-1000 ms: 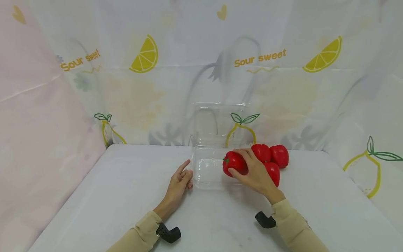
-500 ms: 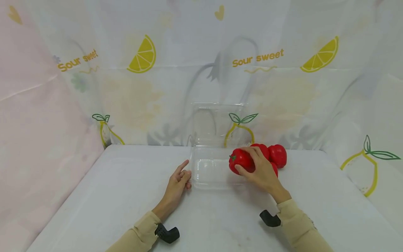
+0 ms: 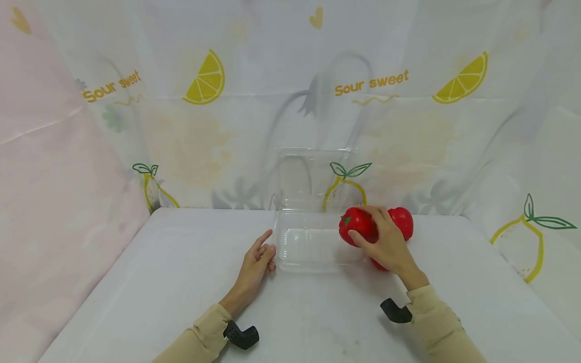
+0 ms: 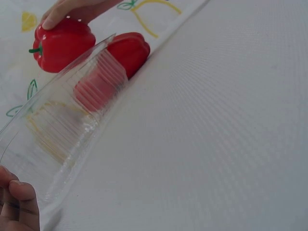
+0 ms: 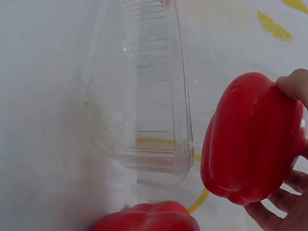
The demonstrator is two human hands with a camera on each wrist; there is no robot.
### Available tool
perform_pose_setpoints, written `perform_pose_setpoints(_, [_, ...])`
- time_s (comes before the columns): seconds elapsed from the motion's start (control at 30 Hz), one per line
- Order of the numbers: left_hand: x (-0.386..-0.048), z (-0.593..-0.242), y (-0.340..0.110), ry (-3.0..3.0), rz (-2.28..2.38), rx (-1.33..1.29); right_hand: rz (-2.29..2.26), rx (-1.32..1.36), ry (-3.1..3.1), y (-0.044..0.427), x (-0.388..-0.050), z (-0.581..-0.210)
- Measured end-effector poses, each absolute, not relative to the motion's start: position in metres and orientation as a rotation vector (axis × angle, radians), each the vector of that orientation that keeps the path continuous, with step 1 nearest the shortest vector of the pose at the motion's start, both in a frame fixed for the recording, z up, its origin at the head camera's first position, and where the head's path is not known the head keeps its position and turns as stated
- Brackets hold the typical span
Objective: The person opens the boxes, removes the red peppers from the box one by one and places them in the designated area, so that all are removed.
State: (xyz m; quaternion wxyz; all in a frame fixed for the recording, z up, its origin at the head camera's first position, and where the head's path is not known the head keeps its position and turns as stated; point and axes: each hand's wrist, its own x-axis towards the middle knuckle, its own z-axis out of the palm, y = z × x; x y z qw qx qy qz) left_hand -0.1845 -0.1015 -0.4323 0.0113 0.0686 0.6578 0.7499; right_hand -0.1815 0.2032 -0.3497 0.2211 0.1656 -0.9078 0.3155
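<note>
My right hand (image 3: 388,242) grips a red bell pepper (image 3: 356,226) with a green stem, thumb on its near side. In the right wrist view this bell pepper (image 5: 252,139) is raised beside the rim of the clear plastic container (image 5: 185,86). In the head view it covers the right end of that container (image 3: 301,247), whose clear lid (image 3: 297,176) stands up at the back. By the container's left wall lies my left hand (image 3: 256,262), index finger extended and the other fingers bent. Its fingertips appear to touch the wall; no grip shows.
Right of the container, another red bell pepper (image 3: 403,223) sits at the back. One more bell pepper (image 3: 380,264) peeks out below my right hand. A white table (image 3: 290,312) lies beneath, with a lemon-printed cloth (image 3: 263,116) behind it.
My right hand has moved rightward and slightly back with the bell pepper, from over the container toward the other bell peppers, now covering more of them. My left hand has stayed in place.
</note>
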Motion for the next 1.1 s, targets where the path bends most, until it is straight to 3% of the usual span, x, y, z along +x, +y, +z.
perform_pose_setpoints(1.1, [-0.185,-0.433,-0.101,2.048,2.347,0.207,0.910,0.287,-2.475,0.245,-0.177,-0.341])
